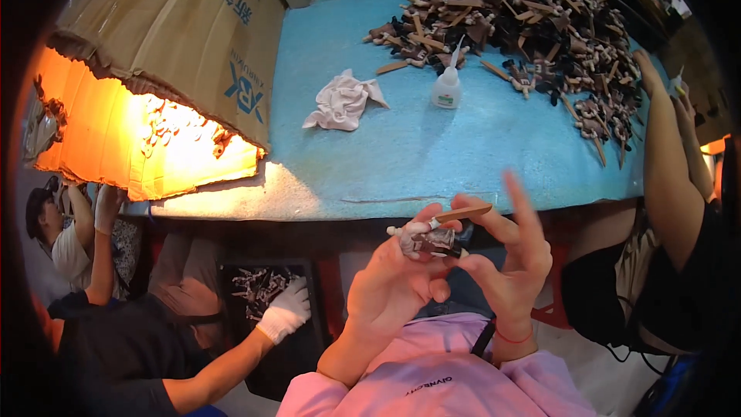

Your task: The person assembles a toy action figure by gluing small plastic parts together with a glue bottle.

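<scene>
A small figurine (430, 242) with grey-brown clothing, dark lower parts and a long flat brown blade-like piece (465, 214) is held up in front of my chest. The fingers of my left hand (390, 282) are closed around its pale end. My right hand (511, 262) grips its dark end between thumb and a bent finger, while another finger points up, blurred by motion. Beyond my hands on the blue table (347, 174) stands a white squeeze bottle (446, 86) with a thin nozzle. To its left lies a crumpled pale cloth (345, 100).
A large heap of similar figurines (532, 19) covers the table's far right. At left, a cut cardboard box (166, 31) encloses bright orange light over small parts. On my left, a person's white-gloved hand (285, 311) reaches over a black bin (266, 371). Another person's arm (671, 162) is at right.
</scene>
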The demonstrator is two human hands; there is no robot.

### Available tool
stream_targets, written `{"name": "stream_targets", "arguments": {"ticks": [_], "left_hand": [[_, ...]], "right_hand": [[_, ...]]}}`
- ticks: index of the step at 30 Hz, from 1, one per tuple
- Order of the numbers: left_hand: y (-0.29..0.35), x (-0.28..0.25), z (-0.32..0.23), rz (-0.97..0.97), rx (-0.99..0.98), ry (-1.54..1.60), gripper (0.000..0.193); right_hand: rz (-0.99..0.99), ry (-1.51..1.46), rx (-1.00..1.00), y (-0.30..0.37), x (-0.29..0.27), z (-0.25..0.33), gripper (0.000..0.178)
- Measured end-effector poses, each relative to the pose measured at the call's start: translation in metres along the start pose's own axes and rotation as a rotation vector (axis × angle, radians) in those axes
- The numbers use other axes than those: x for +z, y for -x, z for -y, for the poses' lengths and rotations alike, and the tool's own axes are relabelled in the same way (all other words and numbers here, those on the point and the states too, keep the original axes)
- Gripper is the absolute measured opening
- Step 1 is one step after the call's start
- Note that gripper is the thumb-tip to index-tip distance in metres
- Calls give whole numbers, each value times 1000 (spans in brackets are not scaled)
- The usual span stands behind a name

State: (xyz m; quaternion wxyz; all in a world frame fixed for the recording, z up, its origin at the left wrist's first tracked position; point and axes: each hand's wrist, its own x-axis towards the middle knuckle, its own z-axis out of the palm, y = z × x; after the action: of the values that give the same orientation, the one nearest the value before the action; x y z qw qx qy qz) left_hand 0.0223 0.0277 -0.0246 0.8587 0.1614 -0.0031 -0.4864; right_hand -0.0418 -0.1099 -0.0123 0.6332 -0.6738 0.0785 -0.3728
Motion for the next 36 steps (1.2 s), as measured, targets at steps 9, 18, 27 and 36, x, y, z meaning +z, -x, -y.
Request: {"name": "stream_targets", "arguments": {"ticks": [9, 18, 27, 36], "left_hand": [[-2, -5, 3, 202, -103, 340, 41], [1, 4, 1, 12, -138, 459, 31], [0, 0, -2, 119, -157, 376, 41], [1, 7, -6, -25, -152, 269, 45]], "right_hand": [[207, 450, -177, -16, 2, 26, 35], [265, 518, -208, -22, 5, 31, 29], [305, 669, -243, -20, 7, 45, 30], [316, 761, -358, -22, 11, 49, 32]]}}
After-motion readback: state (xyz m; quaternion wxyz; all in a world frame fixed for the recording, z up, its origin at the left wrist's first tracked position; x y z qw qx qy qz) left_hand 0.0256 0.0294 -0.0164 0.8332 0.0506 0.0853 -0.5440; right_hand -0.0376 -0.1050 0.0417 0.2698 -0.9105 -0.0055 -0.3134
